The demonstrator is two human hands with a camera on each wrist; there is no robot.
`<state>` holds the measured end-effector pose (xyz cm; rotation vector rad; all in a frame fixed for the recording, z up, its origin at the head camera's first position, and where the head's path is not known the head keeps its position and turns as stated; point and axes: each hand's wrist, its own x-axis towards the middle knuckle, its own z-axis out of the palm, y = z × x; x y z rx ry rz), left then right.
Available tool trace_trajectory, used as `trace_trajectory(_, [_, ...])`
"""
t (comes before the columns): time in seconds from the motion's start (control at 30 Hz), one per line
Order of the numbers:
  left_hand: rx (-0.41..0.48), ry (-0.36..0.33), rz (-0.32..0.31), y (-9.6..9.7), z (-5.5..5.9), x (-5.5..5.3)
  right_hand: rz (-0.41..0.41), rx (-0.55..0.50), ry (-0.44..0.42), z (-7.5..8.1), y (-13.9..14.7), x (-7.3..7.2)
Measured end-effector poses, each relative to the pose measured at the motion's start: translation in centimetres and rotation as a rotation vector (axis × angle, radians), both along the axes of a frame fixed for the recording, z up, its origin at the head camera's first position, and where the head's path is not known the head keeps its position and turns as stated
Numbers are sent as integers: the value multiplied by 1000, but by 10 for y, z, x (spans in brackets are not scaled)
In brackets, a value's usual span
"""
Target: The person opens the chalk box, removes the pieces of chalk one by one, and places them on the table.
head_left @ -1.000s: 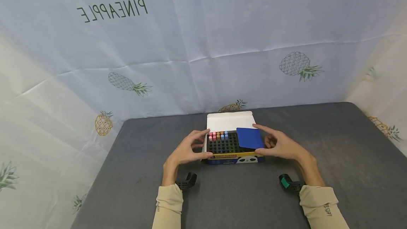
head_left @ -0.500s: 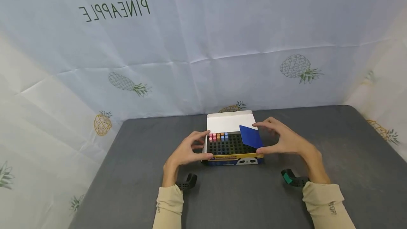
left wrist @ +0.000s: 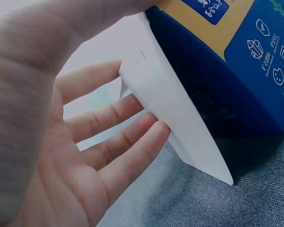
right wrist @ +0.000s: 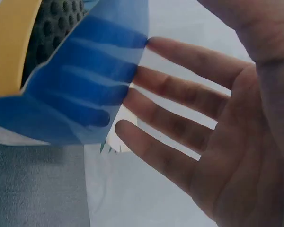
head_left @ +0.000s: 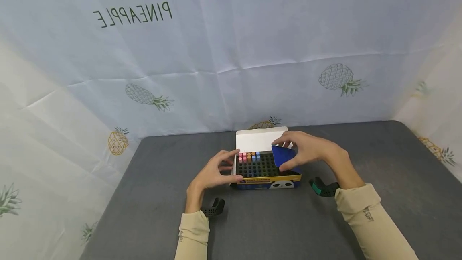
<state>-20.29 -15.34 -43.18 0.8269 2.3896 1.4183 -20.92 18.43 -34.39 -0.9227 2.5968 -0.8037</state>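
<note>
A marker box [head_left: 268,185] with yellow and blue sides and a panda print stands open on the grey table. Its black holed tray [head_left: 254,167] holds several pink, orange and blue markers [head_left: 249,157] at the back left. My left hand [head_left: 215,170] holds the box's left end, thumb on the front edge and index finger at the back. In the left wrist view its other fingers touch a white end flap [left wrist: 165,99]. My right hand [head_left: 306,149] holds the tilted blue end flap [head_left: 281,155] by its edges between thumb and fingers; its fingertips meet that flap in the right wrist view.
The white inside of the box lid [head_left: 258,139] leans back behind the tray. A pale cloth with pineapple prints [head_left: 223,91] hangs behind the grey table [head_left: 260,224]. Black wrist mounts [head_left: 214,207] sit below both hands.
My right hand has moved left over the box's right end and tilted the blue flap up from lying over the tray. The left hand stays at the left end.
</note>
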Motion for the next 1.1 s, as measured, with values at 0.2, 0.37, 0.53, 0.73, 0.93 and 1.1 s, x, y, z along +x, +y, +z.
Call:
trace_trajectory(0.2, [5,-1,7,-1,-1,0,18,-23,25,-2,3,1])
trace_trajectory(0.37, [2,-12,5,-1,-1,0,-1,-73,2,1,12,6])
trace_trajectory(0.53, [2,-17,-1,-1,0,-2,-75,-118,27,6,39,18])
trace_trajectory(0.73, [-6,-24,3,-1,1,-3,-97,-91,120,-5,66,25])
trace_trajectory(0.93, [-5,-33,14,0,1,-2,-98,-46,123,-18,73,26])
trace_trajectory(1.1, [2,-46,19,1,2,-1,-123,16,116,-26,72,27])
